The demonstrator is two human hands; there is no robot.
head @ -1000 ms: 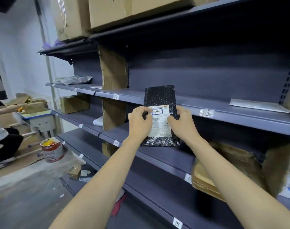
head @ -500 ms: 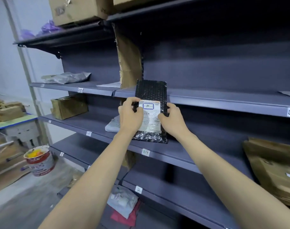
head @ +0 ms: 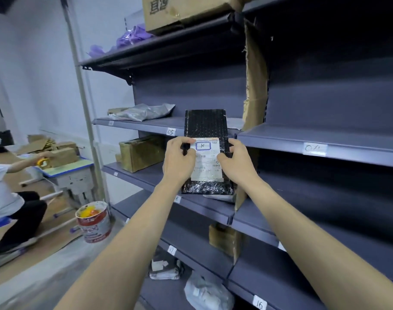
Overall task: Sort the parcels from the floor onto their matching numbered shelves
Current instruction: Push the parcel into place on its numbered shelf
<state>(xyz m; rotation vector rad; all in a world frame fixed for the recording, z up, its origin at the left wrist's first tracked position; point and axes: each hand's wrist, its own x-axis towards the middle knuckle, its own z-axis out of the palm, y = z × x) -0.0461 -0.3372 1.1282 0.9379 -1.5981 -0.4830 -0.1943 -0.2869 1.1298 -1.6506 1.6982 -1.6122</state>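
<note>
I hold a black bubble-wrap parcel (head: pixel 205 124) upright in front of the grey shelving. Its white label (head: pixel 205 161) bears a handwritten "10" in a blue box. My left hand (head: pixel 178 159) grips the parcel's left edge and my right hand (head: pixel 237 162) grips its right edge. Behind it, shelf tags read "05" (head: pixel 170 131) on the shelf (head: pixel 142 126) at parcel-top height, "8" (head: pixel 177 199) below my left wrist, "11" (head: pixel 172 250) lower down and "16" (head: pixel 259 304) at the bottom right.
A brown box (head: pixel 142 153) and a grey bag (head: pixel 144 111) lie on the left shelves; white bags (head: pixel 204 291) sit on the bottom shelf. A cardboard divider (head: pixel 254 81) stands between bays. A paint bucket (head: pixel 93 222), a small desk (head: pixel 68 175) and a crouching person (head: pixel 10 198) are at left.
My view has swung left along the shelving, bringing the left bay, tags 05 and 8 and the person into sight. Both hands still hold the parcel the same way.
</note>
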